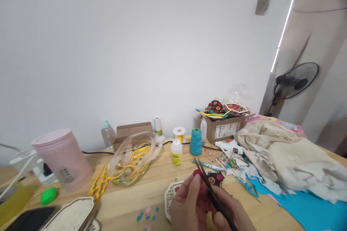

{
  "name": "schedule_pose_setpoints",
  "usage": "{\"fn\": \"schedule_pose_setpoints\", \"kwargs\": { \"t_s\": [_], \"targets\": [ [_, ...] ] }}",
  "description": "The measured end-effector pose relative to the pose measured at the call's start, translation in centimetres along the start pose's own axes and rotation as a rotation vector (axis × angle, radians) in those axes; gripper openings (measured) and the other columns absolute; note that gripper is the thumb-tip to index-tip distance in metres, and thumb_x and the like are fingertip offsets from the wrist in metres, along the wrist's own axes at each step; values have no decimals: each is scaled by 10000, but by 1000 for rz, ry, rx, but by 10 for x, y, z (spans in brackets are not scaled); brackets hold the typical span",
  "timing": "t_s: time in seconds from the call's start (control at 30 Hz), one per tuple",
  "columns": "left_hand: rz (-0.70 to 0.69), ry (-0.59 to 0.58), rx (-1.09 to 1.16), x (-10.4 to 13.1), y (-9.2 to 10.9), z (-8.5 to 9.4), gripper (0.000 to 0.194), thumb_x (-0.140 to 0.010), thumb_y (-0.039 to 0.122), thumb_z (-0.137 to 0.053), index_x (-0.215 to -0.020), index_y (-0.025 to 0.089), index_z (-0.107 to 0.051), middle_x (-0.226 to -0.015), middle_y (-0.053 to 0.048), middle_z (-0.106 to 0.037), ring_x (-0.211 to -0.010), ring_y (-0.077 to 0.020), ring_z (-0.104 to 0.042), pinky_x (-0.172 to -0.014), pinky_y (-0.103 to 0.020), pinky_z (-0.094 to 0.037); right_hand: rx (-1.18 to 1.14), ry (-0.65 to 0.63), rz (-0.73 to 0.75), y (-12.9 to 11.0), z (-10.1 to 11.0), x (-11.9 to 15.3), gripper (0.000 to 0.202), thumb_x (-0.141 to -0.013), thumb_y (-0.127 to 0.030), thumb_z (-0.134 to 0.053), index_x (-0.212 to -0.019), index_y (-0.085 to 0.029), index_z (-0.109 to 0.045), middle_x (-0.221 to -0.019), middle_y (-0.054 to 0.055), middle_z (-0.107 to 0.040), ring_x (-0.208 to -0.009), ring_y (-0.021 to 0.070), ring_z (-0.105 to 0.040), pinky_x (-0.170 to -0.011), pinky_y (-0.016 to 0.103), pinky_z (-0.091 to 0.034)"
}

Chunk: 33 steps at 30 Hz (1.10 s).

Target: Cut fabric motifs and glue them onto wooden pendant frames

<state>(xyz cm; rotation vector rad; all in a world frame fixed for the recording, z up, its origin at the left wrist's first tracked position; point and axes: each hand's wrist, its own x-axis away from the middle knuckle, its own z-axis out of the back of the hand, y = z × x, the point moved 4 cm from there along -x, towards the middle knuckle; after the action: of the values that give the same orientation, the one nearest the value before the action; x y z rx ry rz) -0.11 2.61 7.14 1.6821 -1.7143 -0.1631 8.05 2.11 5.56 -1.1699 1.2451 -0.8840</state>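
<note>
In front of me, low in the view, my left hand (187,202) pinches a small dark red piece (197,172) between thumb and fingertips. My right hand (230,205) is closed around long black tweezers (213,192); their two thin tips part slightly and point up beside the red piece. A pale lattice-cut wooden frame (168,200) lies partly hidden behind my left hand. Just beyond my right hand is black patterned fabric (216,178) with red and yellow motifs. Small blue and pink scraps (148,212) are scattered left of my hands.
A glue bottle (176,153) and a teal thread cone (196,141) stand beyond my hands. Yellow cords (138,157) in a plastic bag, a pink canister (63,160) and stacked wooden pieces (72,214) are left. Right are a glue gun (230,147), a full box (226,129) and beige cloth (287,155).
</note>
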Motion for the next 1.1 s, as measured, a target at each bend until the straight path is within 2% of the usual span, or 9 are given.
{"fn": "schedule_pose_setpoints", "kwargs": {
  "t_s": [0.1, 0.33, 0.43, 0.6, 0.8, 0.97, 1.1],
  "targets": [
    [12, -31, -5, -2, -1, 1, 92, -523, 55, -684, -522, 146, -673, -496, -31, -693, -455, -103, -615, -457, -141, -490, -2, 5, 12, -1, -3, 0, 568, -581, -622, -566, -917, -168, -629, -747, 81, -617, -637, 213, -543, -625, 300, -451],
    [11, -83, -17, -4, -1, 3, 81, -475, 114, -728, -538, 139, -683, -505, -50, -697, -449, -117, -611, -444, -157, -484, 119, -19, 29, 3, -5, 0, 631, -643, -671, -441, -906, -127, -625, -584, 38, -517, -523, 163, -454, -530, 272, -442],
    [16, -84, -12, -4, -1, 3, 80, -482, 102, -719, -544, 139, -684, -512, -50, -699, -468, -126, -621, -452, -165, -489, 157, -36, 38, 2, -4, 0, 636, -658, -669, -424, -912, -121, -622, -618, 53, -539, -563, 180, -473, -515, 266, -431],
    [25, -73, -8, -2, 0, 2, 93, -486, 72, -703, -536, 147, -680, -499, -39, -696, -462, -128, -625, -457, -169, -496, 154, -102, 3, -1, -3, 0, 586, -695, -622, -436, -960, -125, -598, -712, 76, -570, -681, 214, -497, -597, 284, -437],
    [8, -47, 12, -1, 1, 1, 100, -460, 53, -709, -500, 137, -670, -485, -39, -693, -444, -118, -620, -438, -155, -488, 122, -74, 0, 2, -1, -1, 547, -611, -615, -547, -844, -126, -614, -621, 14, -458, -564, 139, -388, -483, 214, -372],
    [6, -64, 7, 2, 3, -2, 101, -435, 77, -729, -500, 132, -675, -480, -41, -691, -443, -123, -624, -432, -152, -486, 130, -87, 6, 2, 0, 0, 503, -628, -604, -538, -797, -136, -613, -621, 6, -455, -545, 123, -359, -445, 195, -312],
    [8, -72, -8, 2, 4, -2, 97, -438, 86, -732, -502, 135, -677, -475, -33, -690, -436, -117, -621, -427, -148, -483, 164, -81, 9, 0, 3, 0, 442, -632, -558, -565, -750, -135, -615, -609, 5, -454, -527, 126, -369, -445, 202, -327]
  ]
}}
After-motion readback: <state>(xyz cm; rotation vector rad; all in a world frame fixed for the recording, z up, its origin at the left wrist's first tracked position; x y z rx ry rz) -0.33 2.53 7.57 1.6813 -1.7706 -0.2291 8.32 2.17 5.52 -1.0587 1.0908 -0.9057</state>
